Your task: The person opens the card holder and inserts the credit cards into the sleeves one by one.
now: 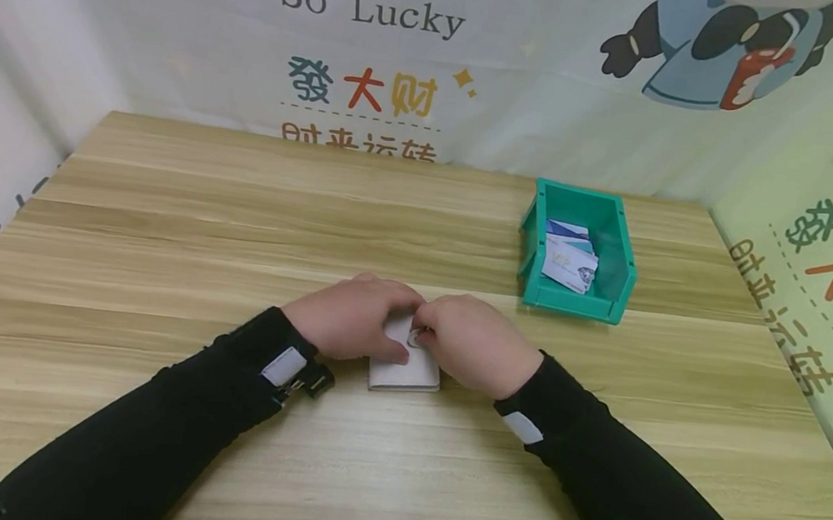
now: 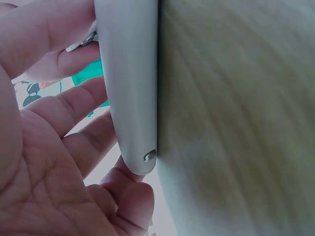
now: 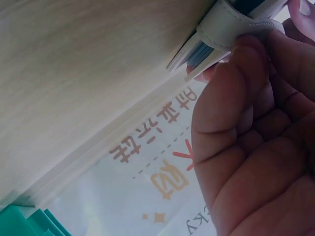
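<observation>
A small white card holder [image 1: 403,378] lies on the wooden table in front of the person, its rounded spine [image 2: 129,93] facing the left wrist camera. My left hand [image 1: 351,316] holds it from the left, thumb on the top cover and fingers along its far side. Between the thumb and finger of my right hand [image 1: 482,343] is the end of its closing strap [image 3: 221,29], pinched over the cover. A round metal snap shows by those fingertips. Darker blue-grey inner leaves [image 3: 199,55] peek out between the covers in the right wrist view.
A green plastic bin [image 1: 573,309] stands at the back right of the table with several cards [image 1: 569,262] in it. Printed cloth [image 1: 377,39] hangs behind the table and along its sides.
</observation>
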`<state>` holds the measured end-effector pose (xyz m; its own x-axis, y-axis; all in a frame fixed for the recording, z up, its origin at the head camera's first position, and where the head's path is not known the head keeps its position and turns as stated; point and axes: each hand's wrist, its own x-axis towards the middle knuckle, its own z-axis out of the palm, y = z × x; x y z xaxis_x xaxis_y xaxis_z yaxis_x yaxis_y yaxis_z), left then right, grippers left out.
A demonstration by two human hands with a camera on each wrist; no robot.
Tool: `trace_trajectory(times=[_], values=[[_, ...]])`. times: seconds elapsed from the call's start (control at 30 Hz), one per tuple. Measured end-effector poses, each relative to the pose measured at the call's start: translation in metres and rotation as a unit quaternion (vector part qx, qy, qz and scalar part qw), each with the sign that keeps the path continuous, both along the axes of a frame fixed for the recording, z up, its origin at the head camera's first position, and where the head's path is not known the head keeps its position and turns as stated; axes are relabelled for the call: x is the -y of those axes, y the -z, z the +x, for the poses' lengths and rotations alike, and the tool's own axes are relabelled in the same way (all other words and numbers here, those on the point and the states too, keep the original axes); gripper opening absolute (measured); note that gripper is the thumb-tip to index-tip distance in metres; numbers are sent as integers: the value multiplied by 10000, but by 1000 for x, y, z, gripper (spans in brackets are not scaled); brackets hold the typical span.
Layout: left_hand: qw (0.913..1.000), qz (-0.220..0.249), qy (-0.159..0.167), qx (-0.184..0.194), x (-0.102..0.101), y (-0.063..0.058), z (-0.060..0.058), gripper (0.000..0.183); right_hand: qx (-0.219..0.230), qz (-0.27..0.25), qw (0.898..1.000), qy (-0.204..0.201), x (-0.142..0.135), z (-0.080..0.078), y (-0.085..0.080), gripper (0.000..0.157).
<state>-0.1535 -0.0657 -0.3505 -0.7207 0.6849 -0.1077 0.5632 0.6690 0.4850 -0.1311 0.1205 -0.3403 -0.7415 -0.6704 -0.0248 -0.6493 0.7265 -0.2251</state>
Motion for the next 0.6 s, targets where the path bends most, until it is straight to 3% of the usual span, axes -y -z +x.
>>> trace_trajectory(times=[0.6], values=[[10000,-60,-30,2,-1,1,0,51,14,-150,9996,251,2,-1,4,12]])
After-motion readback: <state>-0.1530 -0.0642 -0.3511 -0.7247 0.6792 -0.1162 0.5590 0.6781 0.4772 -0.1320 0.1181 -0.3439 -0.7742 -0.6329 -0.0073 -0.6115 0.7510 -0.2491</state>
